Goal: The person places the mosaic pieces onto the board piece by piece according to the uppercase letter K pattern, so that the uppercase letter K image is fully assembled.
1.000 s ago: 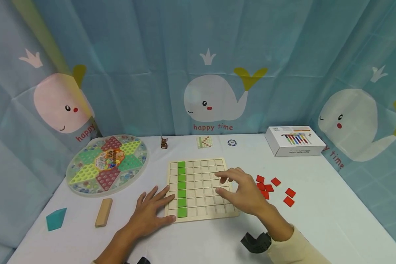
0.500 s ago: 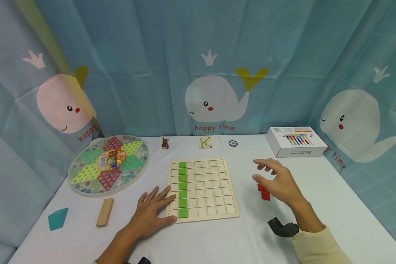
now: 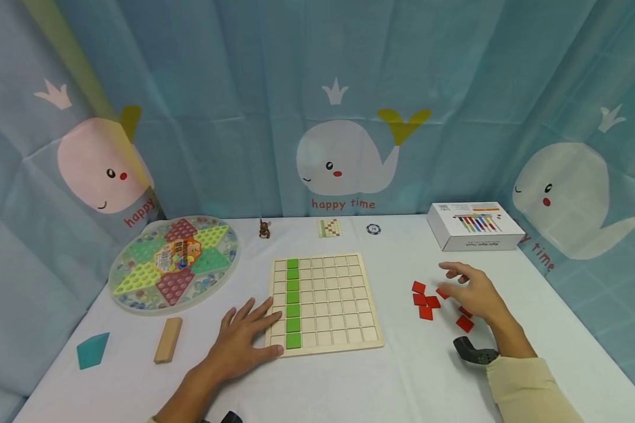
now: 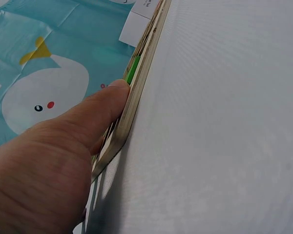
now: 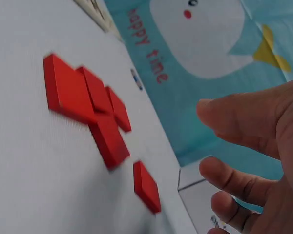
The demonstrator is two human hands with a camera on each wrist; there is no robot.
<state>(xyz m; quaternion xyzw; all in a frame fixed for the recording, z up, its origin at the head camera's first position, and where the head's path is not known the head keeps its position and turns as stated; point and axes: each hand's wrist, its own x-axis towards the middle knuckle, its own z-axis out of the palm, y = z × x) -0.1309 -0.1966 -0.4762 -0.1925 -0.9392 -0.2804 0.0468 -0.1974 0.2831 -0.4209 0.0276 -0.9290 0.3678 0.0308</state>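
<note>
My left hand [image 3: 243, 338] rests with spread fingers on the left edge of a wooden grid board [image 3: 338, 305]. In the left wrist view its thumb [image 4: 100, 105] presses the board's rim near a green tile [image 4: 133, 69]. A column of green tiles [image 3: 293, 308] fills the board's second column from the left. To the right of the board, my right hand [image 3: 473, 291] hovers over several loose red square tiles [image 3: 425, 312], thumb and fingers apart and nothing between them. It partly covers some tiles in the head view. The right wrist view shows red tiles [image 5: 71, 92] lying below that hand.
A round Chinese checkers board [image 3: 174, 264] lies at the left. In front of it are a wooden block [image 3: 167, 341] and a teal piece [image 3: 92, 351]. Along the back stand a small figurine [image 3: 264, 228], a pattern card [image 3: 330, 228], a poker chip [image 3: 373, 229] and a white box [image 3: 475, 227].
My right hand has moved away from over the grid board, rightward to above the red tiles. The left hand stays on the board's edge.
</note>
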